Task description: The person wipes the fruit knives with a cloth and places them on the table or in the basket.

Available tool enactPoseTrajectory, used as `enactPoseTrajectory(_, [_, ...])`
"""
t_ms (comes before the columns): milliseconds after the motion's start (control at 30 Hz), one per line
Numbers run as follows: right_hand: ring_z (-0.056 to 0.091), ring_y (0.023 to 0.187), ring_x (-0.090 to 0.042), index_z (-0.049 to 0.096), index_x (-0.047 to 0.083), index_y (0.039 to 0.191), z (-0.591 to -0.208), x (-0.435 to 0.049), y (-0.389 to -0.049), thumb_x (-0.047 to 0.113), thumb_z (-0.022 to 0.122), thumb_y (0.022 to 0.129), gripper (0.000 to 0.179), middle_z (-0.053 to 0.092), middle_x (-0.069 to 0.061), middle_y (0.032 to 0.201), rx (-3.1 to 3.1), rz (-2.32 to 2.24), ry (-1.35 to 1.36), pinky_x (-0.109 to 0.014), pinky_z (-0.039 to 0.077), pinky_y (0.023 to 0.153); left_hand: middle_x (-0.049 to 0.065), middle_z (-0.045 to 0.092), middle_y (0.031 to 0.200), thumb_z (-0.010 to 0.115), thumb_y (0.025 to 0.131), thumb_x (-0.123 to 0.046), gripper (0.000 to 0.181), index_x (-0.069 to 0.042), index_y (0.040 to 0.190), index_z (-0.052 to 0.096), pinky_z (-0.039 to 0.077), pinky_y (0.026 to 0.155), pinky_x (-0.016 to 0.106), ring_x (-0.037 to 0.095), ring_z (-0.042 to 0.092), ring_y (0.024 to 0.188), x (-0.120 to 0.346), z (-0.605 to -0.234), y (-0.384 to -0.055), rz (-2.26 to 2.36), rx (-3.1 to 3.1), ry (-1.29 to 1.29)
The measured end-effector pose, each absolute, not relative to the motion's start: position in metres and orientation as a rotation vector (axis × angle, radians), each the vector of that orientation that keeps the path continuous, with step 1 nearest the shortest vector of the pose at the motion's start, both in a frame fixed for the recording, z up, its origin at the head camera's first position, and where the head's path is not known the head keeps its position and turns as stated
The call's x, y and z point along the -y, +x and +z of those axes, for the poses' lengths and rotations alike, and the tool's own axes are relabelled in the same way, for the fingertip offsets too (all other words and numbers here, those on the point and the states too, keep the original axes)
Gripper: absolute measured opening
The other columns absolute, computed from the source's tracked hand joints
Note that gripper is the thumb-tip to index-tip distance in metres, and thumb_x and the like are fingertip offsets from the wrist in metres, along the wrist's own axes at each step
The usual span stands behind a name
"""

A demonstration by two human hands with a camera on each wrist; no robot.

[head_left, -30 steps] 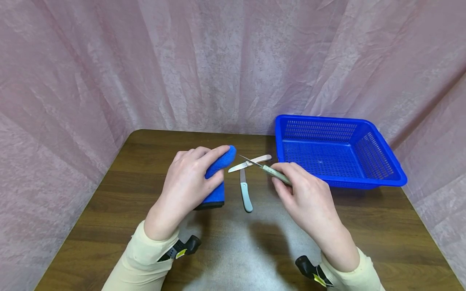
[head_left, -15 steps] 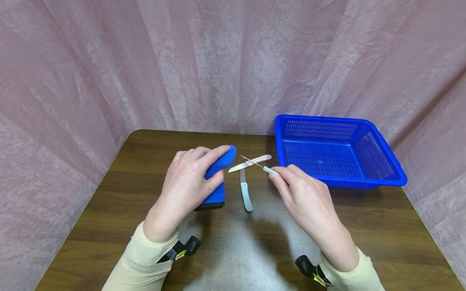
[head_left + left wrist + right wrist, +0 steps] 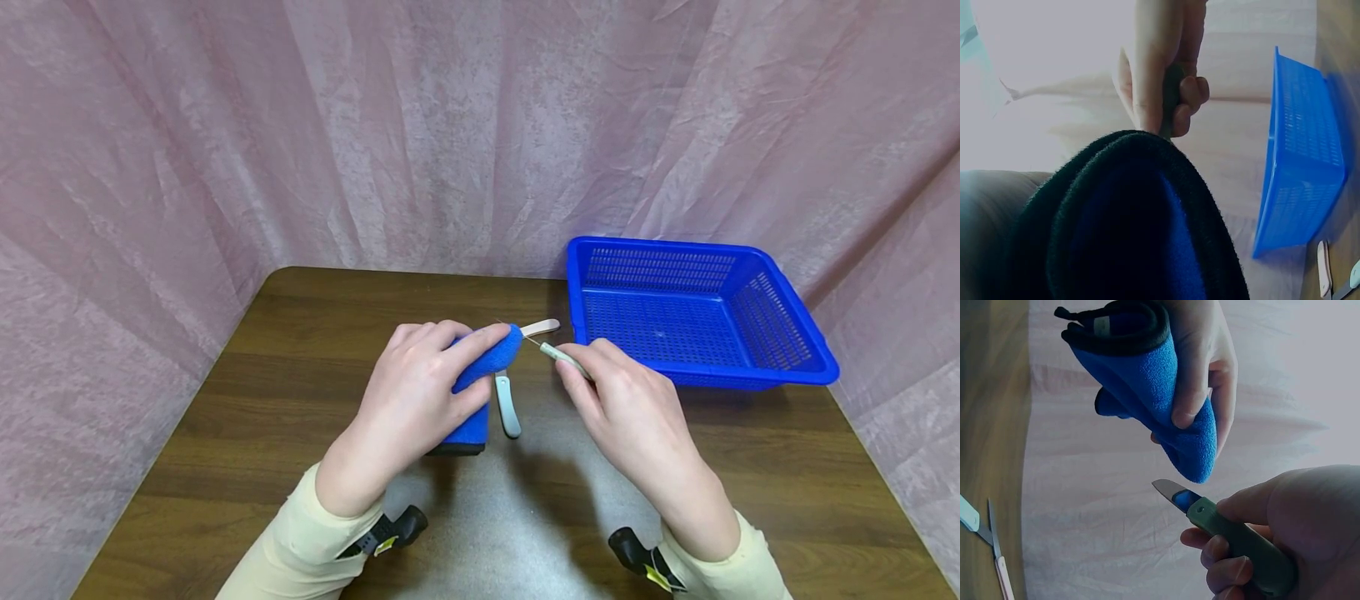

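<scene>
My left hand (image 3: 420, 387) grips a folded blue cloth (image 3: 471, 423) with black edging. In my right hand (image 3: 633, 408) is a small green-handled folding knife (image 3: 1244, 545), its blade out and pointing toward the cloth. The right wrist view shows the blade tip just below the cloth's rounded end, with a blue patch on the metal near the handle. From the head the cloth overlaps most of that blade. On the table lie two more knives, one with a pale pink handle (image 3: 542, 327) and one with a light blue handle (image 3: 507, 408); the cloth hides their blades from above.
A blue plastic basket (image 3: 667, 367) with slotted walls stands at the back right of the wooden table (image 3: 247, 400). Pink curtains (image 3: 420, 133) hang behind and at both sides. Each wrist wears a strapped black camera.
My left hand has carried the cloth to the right and slightly toward me, over the held knife's blade. The right hand first turned the knife a little, then stayed nearly in place.
</scene>
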State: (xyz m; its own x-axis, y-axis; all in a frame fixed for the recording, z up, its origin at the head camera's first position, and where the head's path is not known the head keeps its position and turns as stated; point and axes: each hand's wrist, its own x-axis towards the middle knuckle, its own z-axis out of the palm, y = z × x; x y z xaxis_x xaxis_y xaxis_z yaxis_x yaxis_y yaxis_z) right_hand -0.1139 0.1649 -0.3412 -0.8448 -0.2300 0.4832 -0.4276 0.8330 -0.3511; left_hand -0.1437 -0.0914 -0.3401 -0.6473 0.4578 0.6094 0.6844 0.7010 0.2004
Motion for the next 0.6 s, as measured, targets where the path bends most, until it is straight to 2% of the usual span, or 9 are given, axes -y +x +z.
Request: enactPoseTrajectory(600, [0.048,0.065,-0.009,0.084,0.020,0.115,-0.3426,-0.1634,-0.1142,0.022,0.073,0.107,0.014,0.056,0.010,0.082,2.560,0.645,0.551,-0.033,0.041,0.055,0.004,0.077,0.109,0.083,0.091,-0.019,0.051,-0.023,0.142,0.076,0.053,0.090,0.048,0.026,0.073,0.096,0.0825,-0.3418,-0.1392,-0.549,2.369,-0.918])
